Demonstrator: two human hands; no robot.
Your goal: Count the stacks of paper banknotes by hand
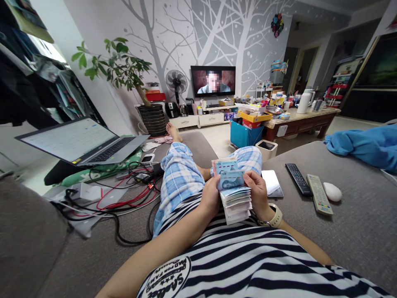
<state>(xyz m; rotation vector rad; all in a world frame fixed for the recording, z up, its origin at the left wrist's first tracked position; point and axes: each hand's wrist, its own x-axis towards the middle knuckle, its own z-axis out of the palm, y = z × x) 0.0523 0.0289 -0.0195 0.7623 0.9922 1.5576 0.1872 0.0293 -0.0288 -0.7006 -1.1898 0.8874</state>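
Observation:
A stack of banknotes (236, 203) is held over my lap, its lower ends fanned out toward my striped shirt. My left hand (211, 194) is closed around the left side of the notes. On the other side, my right hand (257, 189) pinches the right edge of a bluish banknote (232, 180) at the top of the stack. Behind it, more notes (225, 164) stick up, one with a pinkish edge. A pale watch (273, 216) is on my right wrist. Parts of the fingers behind the notes are hidden.
Left on the sofa (93, 256) are an open laptop (108, 151) and tangled cables (136, 198). To the right lie a white-screened device (272, 183), a black remote (298, 179), a beige remote (319, 194), a white mouse (332, 192) and a blue cloth (366, 145). A cluttered table (297, 126) stands ahead.

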